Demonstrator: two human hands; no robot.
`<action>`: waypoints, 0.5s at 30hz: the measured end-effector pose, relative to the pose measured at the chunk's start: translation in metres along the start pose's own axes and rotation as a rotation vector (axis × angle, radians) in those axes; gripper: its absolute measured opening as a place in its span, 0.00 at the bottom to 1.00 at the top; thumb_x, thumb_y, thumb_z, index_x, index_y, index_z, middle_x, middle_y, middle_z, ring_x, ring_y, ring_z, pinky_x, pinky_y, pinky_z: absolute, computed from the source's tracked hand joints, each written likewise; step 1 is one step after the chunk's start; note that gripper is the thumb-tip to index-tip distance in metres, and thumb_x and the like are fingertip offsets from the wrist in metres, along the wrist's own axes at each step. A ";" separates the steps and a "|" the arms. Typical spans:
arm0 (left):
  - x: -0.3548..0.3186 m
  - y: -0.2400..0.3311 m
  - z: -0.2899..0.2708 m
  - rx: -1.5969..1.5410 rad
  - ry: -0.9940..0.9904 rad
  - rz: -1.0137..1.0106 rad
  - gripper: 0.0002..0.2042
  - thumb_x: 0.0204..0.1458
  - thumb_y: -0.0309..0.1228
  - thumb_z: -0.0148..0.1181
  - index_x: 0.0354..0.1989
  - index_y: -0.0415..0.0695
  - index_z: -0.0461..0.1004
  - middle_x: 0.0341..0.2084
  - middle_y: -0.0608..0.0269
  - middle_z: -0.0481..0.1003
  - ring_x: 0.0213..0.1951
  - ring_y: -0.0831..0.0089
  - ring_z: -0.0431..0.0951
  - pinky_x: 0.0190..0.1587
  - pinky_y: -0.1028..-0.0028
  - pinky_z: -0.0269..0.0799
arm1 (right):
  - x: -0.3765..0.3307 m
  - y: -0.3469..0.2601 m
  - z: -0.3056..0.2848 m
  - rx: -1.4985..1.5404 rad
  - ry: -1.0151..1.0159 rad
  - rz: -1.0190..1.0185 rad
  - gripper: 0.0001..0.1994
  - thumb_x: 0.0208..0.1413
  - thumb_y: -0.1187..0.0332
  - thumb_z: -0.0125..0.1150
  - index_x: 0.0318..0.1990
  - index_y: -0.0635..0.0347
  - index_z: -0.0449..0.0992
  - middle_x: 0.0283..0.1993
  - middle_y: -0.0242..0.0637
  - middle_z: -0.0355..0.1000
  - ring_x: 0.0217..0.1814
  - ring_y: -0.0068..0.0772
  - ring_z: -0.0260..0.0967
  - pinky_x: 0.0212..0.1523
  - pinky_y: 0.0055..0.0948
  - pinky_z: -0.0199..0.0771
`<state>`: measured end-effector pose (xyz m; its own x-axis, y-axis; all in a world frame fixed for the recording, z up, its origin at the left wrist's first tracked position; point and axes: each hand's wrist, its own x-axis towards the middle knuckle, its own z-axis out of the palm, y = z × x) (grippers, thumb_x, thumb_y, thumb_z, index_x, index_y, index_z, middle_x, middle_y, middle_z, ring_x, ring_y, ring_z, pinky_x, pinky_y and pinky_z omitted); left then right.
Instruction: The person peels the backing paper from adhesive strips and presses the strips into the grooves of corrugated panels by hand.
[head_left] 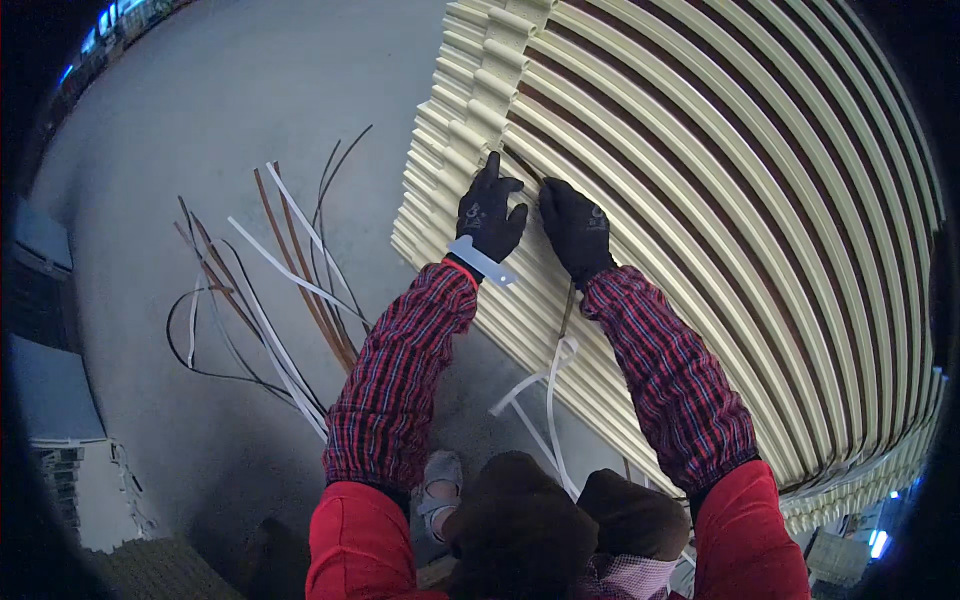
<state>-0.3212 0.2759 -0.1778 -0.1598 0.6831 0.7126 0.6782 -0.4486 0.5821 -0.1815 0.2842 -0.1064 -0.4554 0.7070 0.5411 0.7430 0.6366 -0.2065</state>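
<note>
A tall stack of cream corrugated sheets (640, 110) fills the right side, its ridged ends facing left. My left hand (490, 215), in a black glove, rests on these ends with the index finger stretched out and the thumb apart. A flat pale grey plastic piece (482, 262) lies across that wrist, by a red band. Close beside it, my right hand (577, 232), also gloved in black, has its fingers curled round a thin dark strap (521, 163) running over the sheets. Below the right hand the strap continues toward a white strap (552, 395), looped near the stack's lower edge.
Loose brown, white and black straps (290, 270) lie scattered on the grey floor (250, 100) at left. Grey-blue boxes (50, 385) stand at the far left edge. My foot (441, 480) shows below, near the stack.
</note>
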 end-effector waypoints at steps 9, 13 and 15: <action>0.010 0.010 -0.001 0.005 0.006 -0.009 0.15 0.37 0.28 0.60 0.37 0.42 0.71 0.58 0.41 0.55 0.53 0.47 0.62 0.55 0.58 0.60 | 0.006 -0.003 0.003 -0.021 -0.024 0.029 0.12 0.57 0.62 0.47 0.40 0.58 0.72 0.31 0.47 0.73 0.34 0.48 0.71 0.34 0.42 0.69; 0.016 0.015 -0.004 0.033 -0.006 -0.007 0.15 0.36 0.26 0.59 0.37 0.43 0.72 0.57 0.43 0.57 0.51 0.50 0.65 0.52 0.58 0.62 | 0.007 0.000 0.007 -0.024 -0.090 0.067 0.11 0.57 0.63 0.47 0.41 0.58 0.72 0.32 0.47 0.72 0.34 0.48 0.71 0.34 0.43 0.69; 0.021 0.022 -0.006 0.046 -0.049 -0.039 0.15 0.35 0.25 0.58 0.37 0.43 0.72 0.57 0.44 0.57 0.50 0.51 0.65 0.50 0.59 0.63 | 0.006 0.002 0.009 -0.050 0.011 -0.038 0.12 0.57 0.62 0.47 0.40 0.58 0.72 0.32 0.47 0.73 0.35 0.47 0.71 0.34 0.44 0.69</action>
<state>-0.3143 0.2768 -0.1480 -0.1523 0.7272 0.6693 0.7049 -0.3948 0.5893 -0.1867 0.2925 -0.1113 -0.4784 0.6788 0.5572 0.7490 0.6465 -0.1446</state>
